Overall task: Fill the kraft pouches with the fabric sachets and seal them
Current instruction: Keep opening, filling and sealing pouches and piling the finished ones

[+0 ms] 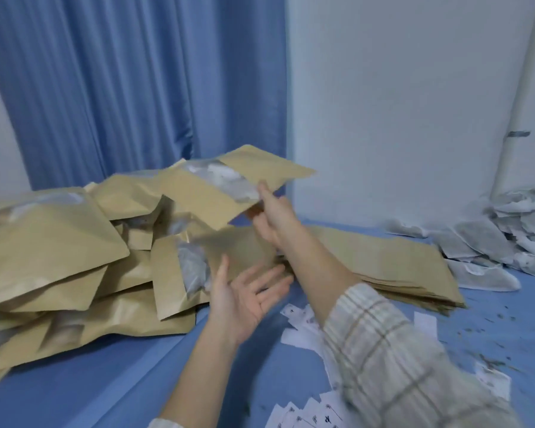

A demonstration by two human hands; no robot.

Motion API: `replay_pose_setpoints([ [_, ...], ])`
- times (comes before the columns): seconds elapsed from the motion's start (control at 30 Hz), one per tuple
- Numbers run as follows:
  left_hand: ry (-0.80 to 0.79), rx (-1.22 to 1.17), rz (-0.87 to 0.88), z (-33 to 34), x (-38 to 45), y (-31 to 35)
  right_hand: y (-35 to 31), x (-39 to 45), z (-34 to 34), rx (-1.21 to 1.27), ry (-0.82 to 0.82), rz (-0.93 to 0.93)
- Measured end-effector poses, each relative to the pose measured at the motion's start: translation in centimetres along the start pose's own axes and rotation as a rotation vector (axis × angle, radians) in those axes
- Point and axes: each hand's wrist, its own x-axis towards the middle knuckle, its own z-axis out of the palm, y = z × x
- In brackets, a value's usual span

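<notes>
Roughly mid-batch, I'd say, judging by what's stacked vs what's left. My right hand (272,211) pinches a filled kraft pouch (229,183) by its near edge, holding it in the air over the pile of filled pouches (59,257) on the left; white sachet fabric shows thru its clear window, but I can't tell whether the top is sealed. Left hand (247,295) is palm up, fingers spread loose, holding nothing, just below and near the pile. That pile looks like a good many done pouches, some windows showing contents. Still to do: a flat stack of empty pouches (399,264) lies to the right on the blue table (105,381), and a heap of fabric sachets (507,233) sits against the wall beyond it. So I reckon plenty remains. Paper slips (303,332) and dark crumbs are scattered near the front.
</notes>
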Motion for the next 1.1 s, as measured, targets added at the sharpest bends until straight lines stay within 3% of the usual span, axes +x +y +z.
replay_pose_setpoints([
  [0.1,0.054,0.008,0.084,1.0,1.8,3.1,3.8,3.1,5.5,-0.317,-0.043,0.22],
  [0.2,0.105,0.023,0.161,0.3,4.0,5.5,6.9,4.3,5.2,-0.468,-0.022,0.249],
  [0.33,0.135,0.118,0.134,0.5,5.9,4.4,7.7,4.8,2.1,-0.467,-0.004,0.226],
  [0.5,0.156,0.23,0.086,1.0,7.9,1.3,6.1,4.1,-2.9,-0.747,0.012,0.038],
  [0.57,0.174,0.246,0.036,1.3,8.2,0.1,5.5,3.9,-6.7,-1.041,0.042,-0.164],
  [0.63,0.215,0.234,-0.012,1.3,8.3,-1.1,4.7,4.1,-11.1,-1.5,0.094,-0.273],
  [0.73,0.264,0.191,-0.052,1.1,8.3,-2.6,3.9,4.4,-17.2,-2.029,0.121,-0.135],
  [0.87,0.304,0.162,-0.073,0.7,8.7,-3.9,3.6,3.7,-22.0,-2.257,0.193,-0.071],
  [0.97,0.311,0.136,-0.09,0.8,9.0,-4.9,3.2,2.6,-22.3,-2.303,0.206,-0.255],
  [1.03,0.31,0.107,-0.102,1.0,9.2,-5.6,2.7,1.2,-21.6,-2.25,0.259,-0.556],
  [1.1,0.309,0.088,-0.102,1.3,9.3,-6.2,2.3,0.0,-20.9,-2.155,0.347,-0.74],
])
